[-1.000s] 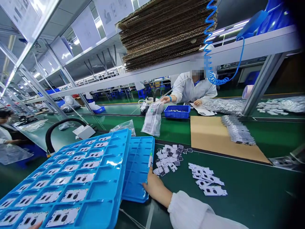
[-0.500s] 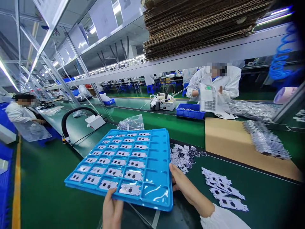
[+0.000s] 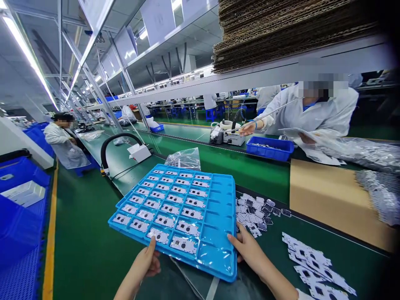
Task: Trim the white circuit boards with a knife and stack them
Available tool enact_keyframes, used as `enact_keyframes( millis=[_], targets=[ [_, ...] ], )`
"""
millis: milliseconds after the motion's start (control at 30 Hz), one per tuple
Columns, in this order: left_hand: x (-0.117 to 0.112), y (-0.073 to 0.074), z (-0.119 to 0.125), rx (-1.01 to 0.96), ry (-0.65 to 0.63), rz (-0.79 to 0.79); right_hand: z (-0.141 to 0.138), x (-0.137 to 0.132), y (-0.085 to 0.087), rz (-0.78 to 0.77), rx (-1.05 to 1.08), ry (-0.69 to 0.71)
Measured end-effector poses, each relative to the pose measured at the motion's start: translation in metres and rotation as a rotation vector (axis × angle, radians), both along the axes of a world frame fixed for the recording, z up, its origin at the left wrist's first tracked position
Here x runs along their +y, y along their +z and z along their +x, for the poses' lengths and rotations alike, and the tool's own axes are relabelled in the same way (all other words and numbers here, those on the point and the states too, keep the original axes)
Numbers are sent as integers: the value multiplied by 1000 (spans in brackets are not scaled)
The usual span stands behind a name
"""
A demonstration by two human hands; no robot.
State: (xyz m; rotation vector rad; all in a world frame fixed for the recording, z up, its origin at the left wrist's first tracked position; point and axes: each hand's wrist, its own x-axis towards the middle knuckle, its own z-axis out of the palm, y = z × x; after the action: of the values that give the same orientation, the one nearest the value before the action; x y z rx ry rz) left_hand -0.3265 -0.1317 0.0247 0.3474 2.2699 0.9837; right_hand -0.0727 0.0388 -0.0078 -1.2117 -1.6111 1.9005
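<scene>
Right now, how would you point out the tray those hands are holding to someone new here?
Find the long green workbench. Above it, a left hand and a right hand hold up a bright blue plastic tray. Rows of white cards fill it, but its right-hand pockets are empty.

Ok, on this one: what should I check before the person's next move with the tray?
Left hand holding the near edge of the blue plastic tray: ok.
Right hand holding the tray's near right corner: ok.
One white punched piece in each filled pocket: ok.
Every pocket filled: not ok, those along the right side look empty.
All pieces facing the same way: cannot tell at this sharpness.
No loose white pieces on the green belt: not ok, a pile lies right of the tray.
</scene>
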Motion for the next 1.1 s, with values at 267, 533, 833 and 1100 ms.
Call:
enact_keyframes(
  millis=[267,533,833,1100],
  targets=[
    [9,59,-8,481,-461,-129,4,2,-2,91,-97,24],
    [69,65,32,675,-1130,-42,21,-14,5,298,-173,16],
    [56,57,23,801,-1277,-148,69,-49,-12,344,-170,-12],
    [55,55,25,831,-1284,-159,81,-77,-30,477,-72,-19]
  ],
)
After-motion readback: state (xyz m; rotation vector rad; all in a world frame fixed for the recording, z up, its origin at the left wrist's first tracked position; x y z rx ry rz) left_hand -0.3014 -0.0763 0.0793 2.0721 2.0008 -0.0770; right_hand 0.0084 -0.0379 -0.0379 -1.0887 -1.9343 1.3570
